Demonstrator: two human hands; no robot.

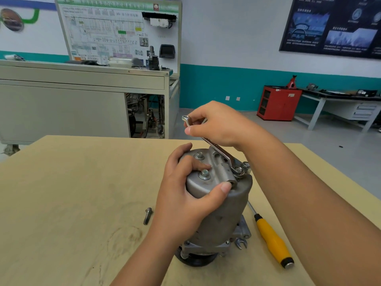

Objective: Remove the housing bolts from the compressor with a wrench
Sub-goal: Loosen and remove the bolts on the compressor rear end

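Workshop bench [61, 182], pale wood. Compressor [226, 213] stands on end near its middle, pulley down. Wrench [218, 150] has its ring end over a housing bolt [238, 169] at the top's right edge. Right hand [216, 124] pinches the wrench's upper handle. Left hand [185, 193] grips the housing top, steadying it. Rear bolt [199, 155] and front bolt [204, 174] sit seated beside the left fingers, and a fourth head [246, 165] is just past the wrench. Loose bolt [148, 215] lies on the bench, left. Judgement: early, one out and about four to go. Yellow-handled screwdriver [272, 240] lies right; an open-end wrench [241, 243] shows at the base.
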